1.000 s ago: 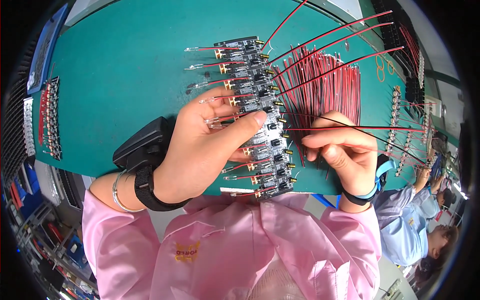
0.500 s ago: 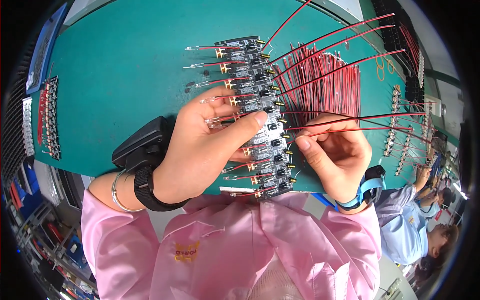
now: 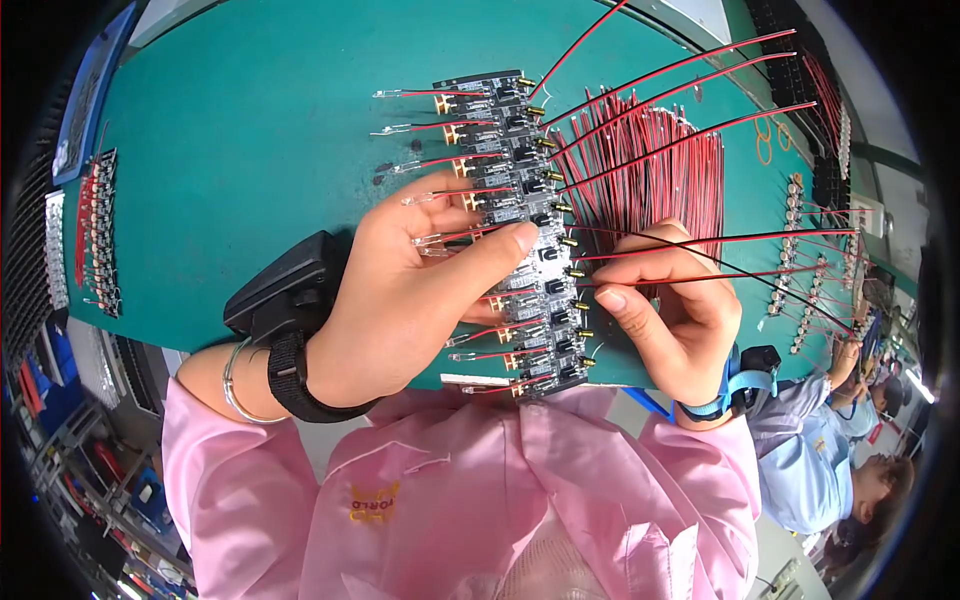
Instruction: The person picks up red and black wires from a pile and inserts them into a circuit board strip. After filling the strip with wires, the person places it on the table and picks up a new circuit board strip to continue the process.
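Counting the circuit-board strip (image 3: 552, 278) as the dial's centre, it stretches from between 11 and 12 o'clock down to between 5 and 6, at the middle of the bench (image 3: 250, 150). The left hand (image 3: 405, 275) comes in from between 8 and 9, its grip closed on the strip, thumb across the printed face and fingers behind. Small clear LEDs (image 3: 395, 129) on short red leads jut toward 9, and gold cylinders (image 3: 560, 207) line the opposite edge. The right hand (image 3: 675, 300), at 4, has a narrow grip, forefinger and thumb pinching a red-and-black wire (image 3: 770, 273) just beside that edge. Longer soldered wires (image 3: 690, 129) fan from the strip toward 1, 2 and 3. At 2 a dense sheaf of cut wires (image 3: 665, 170) lies on the bench, with rubber bands (image 3: 764, 142) farther out. Other wired boards (image 3: 787, 245) lie at 3, and a row of boards (image 3: 100, 235) at 9.
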`<state>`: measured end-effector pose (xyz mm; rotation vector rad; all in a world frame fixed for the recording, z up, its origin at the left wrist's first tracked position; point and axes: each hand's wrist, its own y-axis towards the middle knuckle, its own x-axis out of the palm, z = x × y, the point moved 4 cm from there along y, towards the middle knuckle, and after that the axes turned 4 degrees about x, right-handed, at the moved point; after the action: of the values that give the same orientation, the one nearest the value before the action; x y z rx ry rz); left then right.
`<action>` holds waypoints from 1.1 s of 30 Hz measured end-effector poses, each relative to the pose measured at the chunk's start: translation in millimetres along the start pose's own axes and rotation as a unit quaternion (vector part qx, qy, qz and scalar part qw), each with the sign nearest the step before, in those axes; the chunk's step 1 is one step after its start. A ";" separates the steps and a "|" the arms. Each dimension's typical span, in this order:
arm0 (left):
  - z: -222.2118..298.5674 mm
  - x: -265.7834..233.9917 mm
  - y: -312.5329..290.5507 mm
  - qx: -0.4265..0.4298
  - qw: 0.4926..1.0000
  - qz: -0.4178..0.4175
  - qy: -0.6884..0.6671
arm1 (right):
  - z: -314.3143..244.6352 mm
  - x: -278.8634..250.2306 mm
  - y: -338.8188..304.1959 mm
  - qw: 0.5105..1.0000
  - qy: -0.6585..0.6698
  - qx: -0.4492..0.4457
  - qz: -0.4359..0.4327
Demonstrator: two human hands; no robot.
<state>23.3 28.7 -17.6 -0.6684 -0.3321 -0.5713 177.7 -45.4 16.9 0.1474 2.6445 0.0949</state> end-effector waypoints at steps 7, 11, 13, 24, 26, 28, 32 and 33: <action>0.5 0.0 -0.1 0.001 1.000 -0.002 0.018 | 0.9 1.5 -0.3 0.999 0.019 -0.034 0.009; -1.8 -1.1 0.4 0.005 1.000 -0.002 0.021 | 0.8 3.2 -0.9 0.999 0.011 -0.037 0.027; -2.0 -1.2 0.3 0.008 1.000 -0.002 0.022 | 0.8 2.8 -1.6 0.999 0.001 -0.018 0.032; -1.3 -0.3 0.0 0.011 1.000 -0.002 0.020 | -4.6 3.9 -3.7 0.999 -0.023 -0.023 0.039; -0.9 0.2 -0.4 0.011 1.000 -0.002 0.017 | -5.6 4.8 -4.3 0.999 -0.029 -0.026 0.036; -0.8 0.6 -0.6 0.012 1.000 -0.002 0.011 | -6.7 5.7 -5.0 0.997 -0.041 -0.037 0.049; -1.1 -0.2 -0.4 0.011 1.000 -0.004 0.016 | -10.7 6.0 -3.5 0.994 -0.065 -0.053 0.066; -1.0 -0.2 -0.4 0.010 1.000 -0.004 0.016 | -11.5 5.7 -3.3 0.993 -0.074 -0.058 0.071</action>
<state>23.0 27.8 -18.3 -0.6375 -0.3105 -0.5848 167.0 -48.4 24.1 0.2925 2.4710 0.2742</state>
